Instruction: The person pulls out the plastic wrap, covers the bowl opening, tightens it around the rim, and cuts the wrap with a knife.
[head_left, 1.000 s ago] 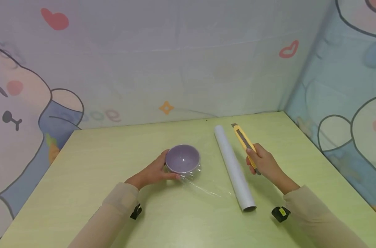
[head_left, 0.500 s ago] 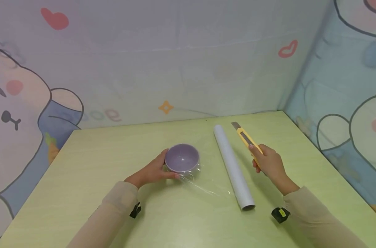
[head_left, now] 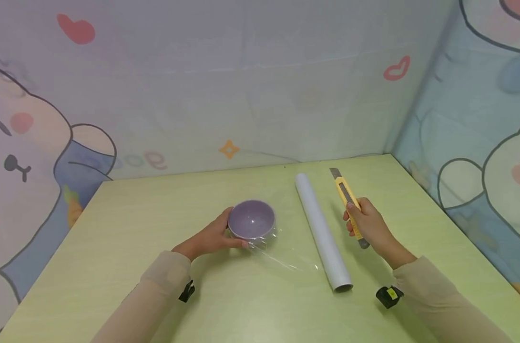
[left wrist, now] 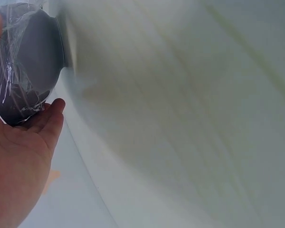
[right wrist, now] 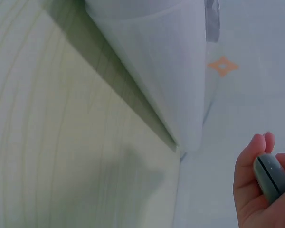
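A purple bowl [head_left: 252, 219] sits on the table, its side partly wrapped in clear cling film [left wrist: 19, 80]. My left hand [head_left: 214, 236] holds the bowl at its left side, thumb along the front and fingers behind. From the bowl the film [head_left: 285, 259] spreads right to a long white roll [head_left: 321, 231] lying on the table. Right of the roll, my right hand [head_left: 367, 224] grips a yellow utility knife [head_left: 347, 195] in the air, its blade out and pointing away from me. In the right wrist view only the knife's grey end [right wrist: 271, 175] shows between my fingers.
The pale yellow-green table [head_left: 114, 267] meets a printed cloth backdrop [head_left: 242, 109] at its back edge. Another printed cloth wall [head_left: 470, 143] stands along the right. A black wrist device [head_left: 389, 296] hangs below the right sleeve.
My right hand first slid down the utility knife's handle with more blade showing, then turned it more upright and rightward. My left hand, the bowl and the roll stay in place.
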### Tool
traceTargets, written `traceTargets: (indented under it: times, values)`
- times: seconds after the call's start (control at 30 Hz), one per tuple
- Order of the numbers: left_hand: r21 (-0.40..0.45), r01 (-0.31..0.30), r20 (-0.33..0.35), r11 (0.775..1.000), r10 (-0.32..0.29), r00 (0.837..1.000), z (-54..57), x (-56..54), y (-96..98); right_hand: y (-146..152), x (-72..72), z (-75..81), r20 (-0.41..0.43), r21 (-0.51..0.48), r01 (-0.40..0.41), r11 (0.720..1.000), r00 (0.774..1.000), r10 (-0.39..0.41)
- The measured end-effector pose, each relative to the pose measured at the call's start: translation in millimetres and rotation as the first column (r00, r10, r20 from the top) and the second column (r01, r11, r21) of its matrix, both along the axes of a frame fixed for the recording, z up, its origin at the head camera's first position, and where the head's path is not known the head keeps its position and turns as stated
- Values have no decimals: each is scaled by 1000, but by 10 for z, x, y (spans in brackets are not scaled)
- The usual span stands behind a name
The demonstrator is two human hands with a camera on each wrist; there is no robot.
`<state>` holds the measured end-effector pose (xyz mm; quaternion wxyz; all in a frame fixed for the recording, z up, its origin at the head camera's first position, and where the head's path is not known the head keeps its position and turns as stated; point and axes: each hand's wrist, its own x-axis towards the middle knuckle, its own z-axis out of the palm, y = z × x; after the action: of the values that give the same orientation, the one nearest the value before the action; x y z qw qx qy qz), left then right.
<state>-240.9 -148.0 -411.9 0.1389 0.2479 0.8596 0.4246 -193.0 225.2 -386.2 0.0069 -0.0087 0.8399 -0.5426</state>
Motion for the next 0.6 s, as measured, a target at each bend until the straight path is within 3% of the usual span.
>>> traceTargets:
  times: [0.23, 0.47, 0.6]
  values:
    - [-19, -16, 15, 1000, 16, 1000, 6, -4, 4, -4, -1, -9, -5, 78, 45, 996, 999, -44]
    - [-120, -64, 151, 991, 82, 985, 81, 46, -4, -8, 34, 2, 16, 63, 40, 997, 999, -41]
    - [-144, -52, 163, 988, 76, 984, 138, 34, -20, 19, 44, -17, 39, 44, 33, 998, 999, -35]
